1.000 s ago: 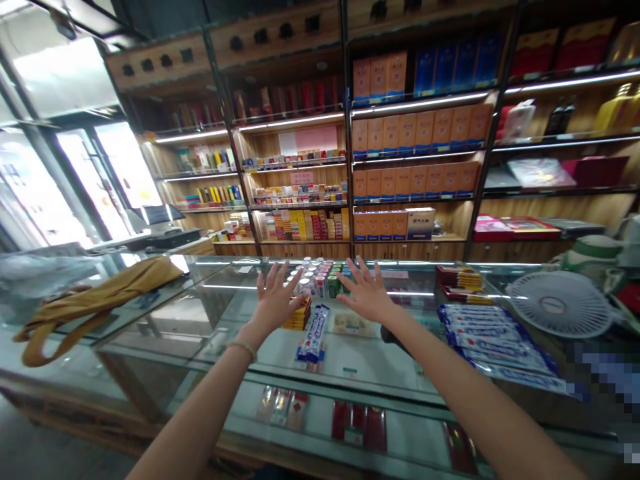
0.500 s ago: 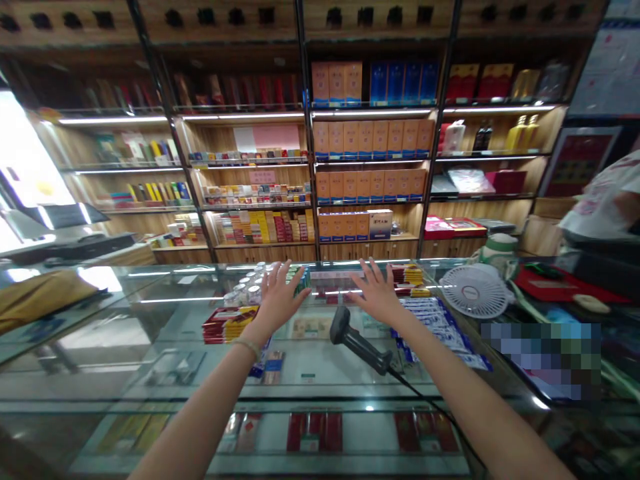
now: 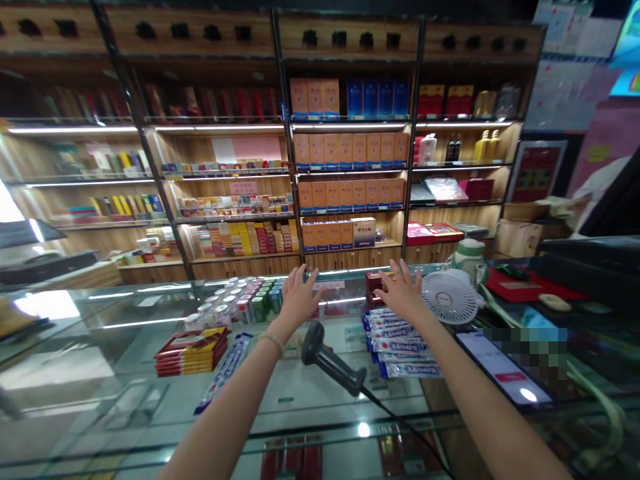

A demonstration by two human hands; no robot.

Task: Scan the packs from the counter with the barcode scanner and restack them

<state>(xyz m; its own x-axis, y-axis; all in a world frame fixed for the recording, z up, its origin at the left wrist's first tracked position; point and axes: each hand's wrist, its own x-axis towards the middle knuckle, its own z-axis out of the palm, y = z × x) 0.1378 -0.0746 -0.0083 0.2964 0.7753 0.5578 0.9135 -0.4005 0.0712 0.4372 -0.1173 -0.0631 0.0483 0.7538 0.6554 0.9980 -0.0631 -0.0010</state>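
Note:
My left hand [image 3: 300, 297] is stretched out above the glass counter [image 3: 280, 360], fingers spread and holding nothing. Beside it on the left stand rows of small bottles or cans [image 3: 245, 300] with white, red and green sides. My right hand [image 3: 404, 292], also open, reaches over a row of blue-and-white packets [image 3: 395, 343], partly covering a dark red box-like pack [image 3: 374, 285]. Between my forearms lies a black barcode scanner [image 3: 333, 363], its cable trailing toward me. Red-and-yellow packets [image 3: 193, 350] are stacked at left, with a blue-and-white packet [image 3: 225, 373] next to them.
On the right are a white fan [image 3: 450, 298], a green-and-white jug [image 3: 469, 257], a phone [image 3: 503, 370] and a red mat [image 3: 537, 287]. Lit shelves [image 3: 345, 173] with boxed goods line the wall. Another person's sleeve [image 3: 607, 190] shows at the far right.
The view has swung to the right and tilted, so the shelves and counter goods sit further left. Both hands stay spread over the counter; the bottles beside my left hand show more fully.

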